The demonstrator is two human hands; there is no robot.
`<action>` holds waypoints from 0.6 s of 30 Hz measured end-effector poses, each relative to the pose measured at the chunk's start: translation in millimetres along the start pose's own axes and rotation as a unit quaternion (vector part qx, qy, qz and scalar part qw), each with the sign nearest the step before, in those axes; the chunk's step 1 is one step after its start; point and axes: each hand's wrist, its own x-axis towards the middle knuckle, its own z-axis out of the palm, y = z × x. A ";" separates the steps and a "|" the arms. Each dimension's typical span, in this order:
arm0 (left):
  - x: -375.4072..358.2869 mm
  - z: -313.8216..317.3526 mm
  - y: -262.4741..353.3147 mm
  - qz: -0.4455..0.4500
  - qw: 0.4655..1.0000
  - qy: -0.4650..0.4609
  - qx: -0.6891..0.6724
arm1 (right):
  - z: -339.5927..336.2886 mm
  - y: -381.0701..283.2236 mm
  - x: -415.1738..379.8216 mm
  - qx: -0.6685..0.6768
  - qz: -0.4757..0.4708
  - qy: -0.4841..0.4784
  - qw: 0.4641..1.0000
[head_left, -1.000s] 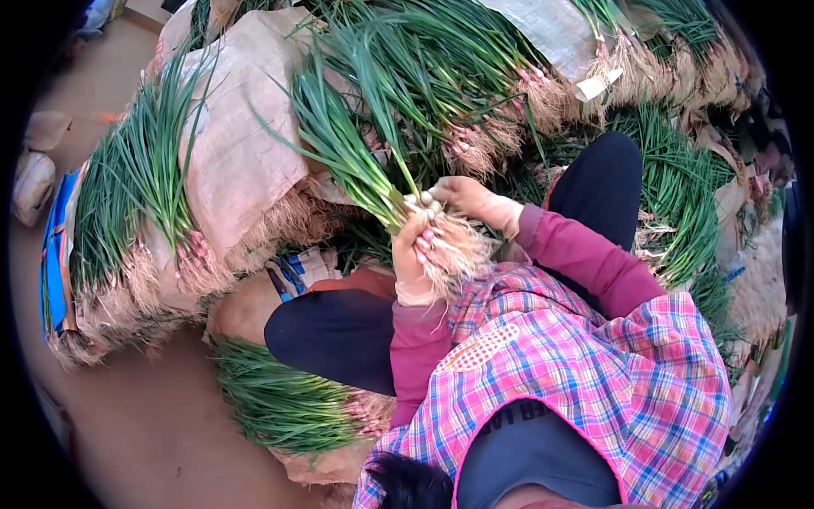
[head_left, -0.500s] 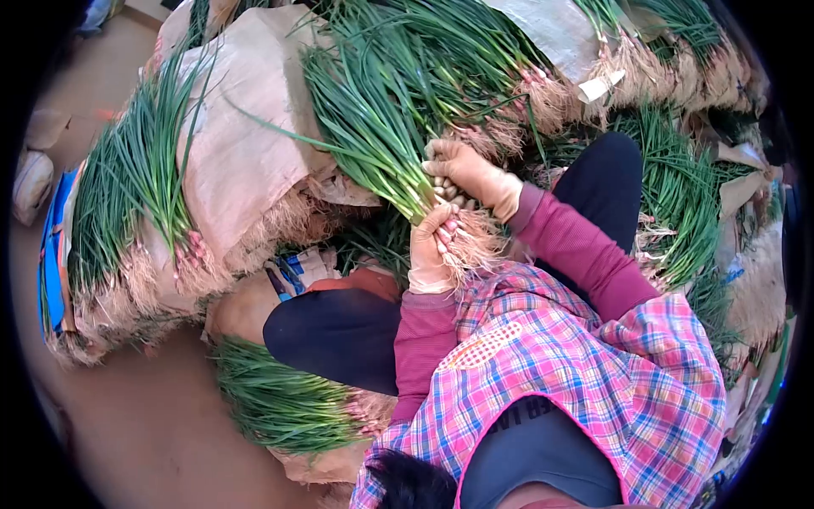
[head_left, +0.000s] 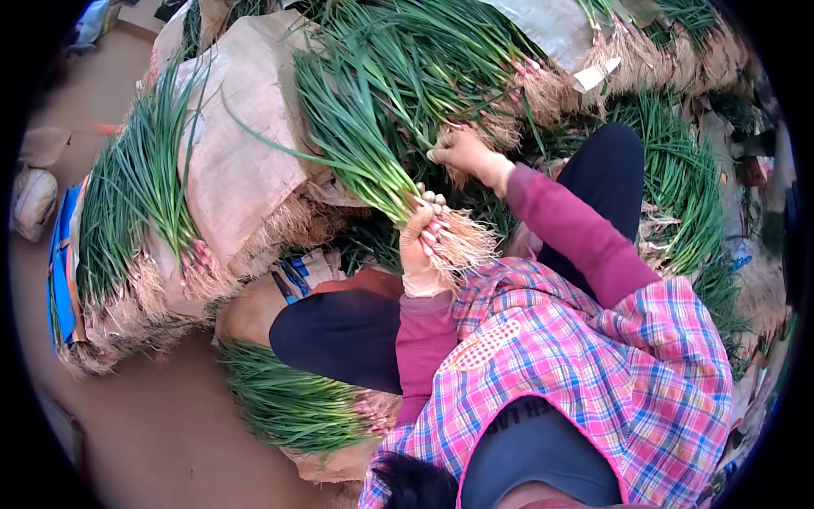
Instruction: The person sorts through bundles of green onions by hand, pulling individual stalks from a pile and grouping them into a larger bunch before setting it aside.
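Note:
My left hand, in a pale glove, is wrapped round a bunch of spring onions. Their green leaves point up and left, and pinkish bulbs with long tan roots stick out to the right of the fist. Apart from it, my gloved right hand is closed at the near edge of the big spring onion pile. A pale green stem runs into its fingertips, and tan roots hang just under the hand. How many stalks it grips is hidden.
Beige sacking covers a heap to the left, with more spring onions lying over it. A further bundle rests by my left knee. Loose green stalks lie beyond my right knee. Brown floor shows at lower left.
My right hand has left the bunch and moved up and slightly right to the pile's edge. The left hand keeps its hold, lowered slightly and shifted a little left.

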 end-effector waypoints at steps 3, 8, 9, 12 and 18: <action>3.1 -27.2 0.2 -0.071 0.994 0.055 0.069 | 17.4 -9.0 -44.2 0.140 -0.026 -0.033 0.989; 5.2 -7.6 -7.3 -0.083 0.981 0.071 0.159 | 24.0 -13.3 -8.8 0.356 0.012 -0.051 0.933; 0.6 -3.8 -3.1 -0.096 0.975 0.063 0.189 | 24.2 -18.8 -3.4 0.359 0.003 -0.021 0.933; 3.1 -23.8 -13.0 -0.073 0.989 0.069 0.106 | 51.8 -5.0 -6.7 0.327 -0.099 0.003 0.940; -1.1 12.9 -6.1 -0.088 0.994 0.069 0.003 | 45.1 -1.0 -33.4 0.450 -0.040 0.151 0.879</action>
